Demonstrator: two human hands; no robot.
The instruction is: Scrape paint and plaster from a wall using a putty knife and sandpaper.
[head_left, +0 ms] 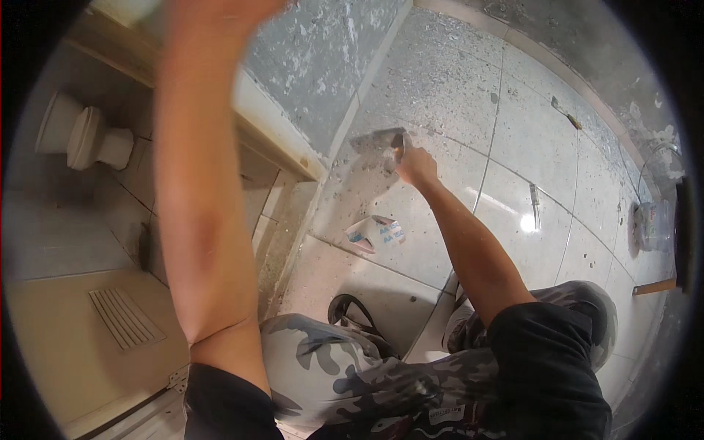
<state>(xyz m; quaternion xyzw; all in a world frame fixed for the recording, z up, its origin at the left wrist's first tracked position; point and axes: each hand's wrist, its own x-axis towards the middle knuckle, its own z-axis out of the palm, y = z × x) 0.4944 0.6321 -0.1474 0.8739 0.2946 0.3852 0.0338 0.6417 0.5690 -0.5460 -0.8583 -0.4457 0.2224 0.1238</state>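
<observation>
Low over the tiled floor (469,95), my right hand (416,167) is closed round the handle of a scraper (378,138). Its wide dark blade points left, close to the tiles and near the foot of the grey wall; whether it touches the floor I cannot tell. My left arm is raised beside the doorway, and my left hand (246,6) is blurred and mostly cut off by the top edge, so its fingers do not show. Nearer me than the scraper lies a creased piece of sandpaper (378,233), its printed pale back facing up.
Patchy paint marks the grey wall (315,59), and flakes lie along the far floor. A small tool with a yellowish handle (567,114) rests at the far right. At the right stands a clear plastic bucket (655,226). Through the doorway are a toilet (88,139) and a door's grille (126,319).
</observation>
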